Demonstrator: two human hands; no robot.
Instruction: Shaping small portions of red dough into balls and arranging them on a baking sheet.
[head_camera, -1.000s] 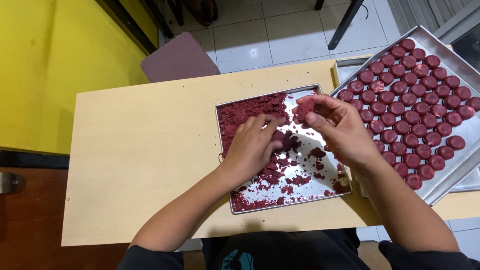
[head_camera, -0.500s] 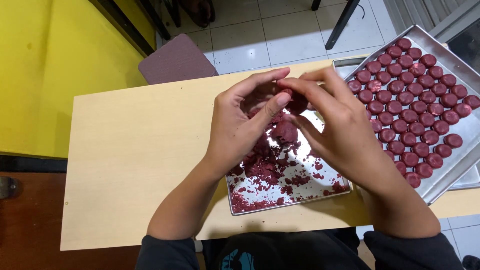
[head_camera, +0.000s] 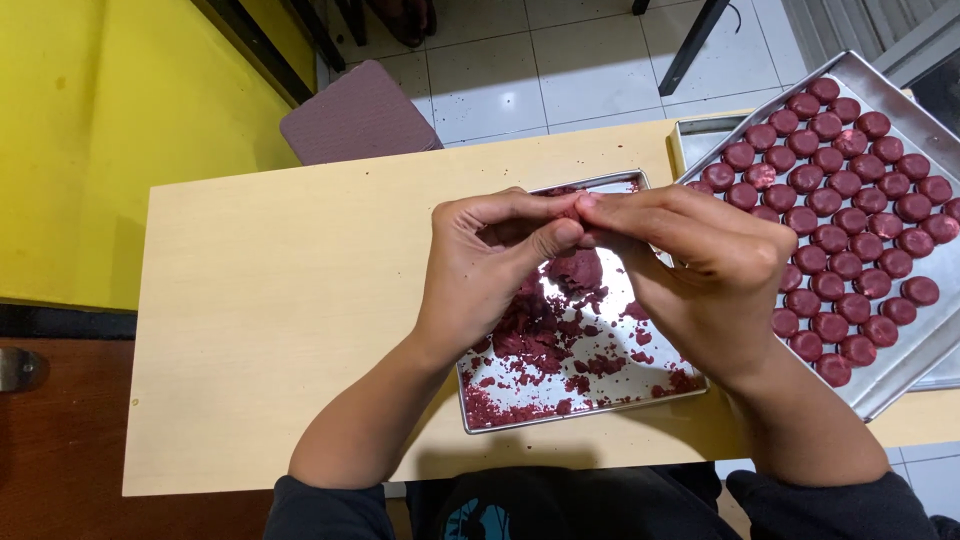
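The left hand (head_camera: 480, 265) and the right hand (head_camera: 700, 270) meet above the small metal tray (head_camera: 560, 400), fingertips pressed together and pinching a small bit of dark red dough (head_camera: 572, 212). The bit is mostly hidden by the fingers, so which way it points cannot be told. The tray's long side runs away from the person. Half a second ago the hands met the same way, with more of the red bit showing. One second ago they were apart, low in the crumbs.

The dough in the tray is crumbly and lumpy (with one bigger lump (head_camera: 575, 270)). The big metal tray (head_camera: 900, 375) on the right holds rows of smooth round red pieces (head_camera: 840, 240). Both trays sit on the pale wooden surface (head_camera: 290, 300).
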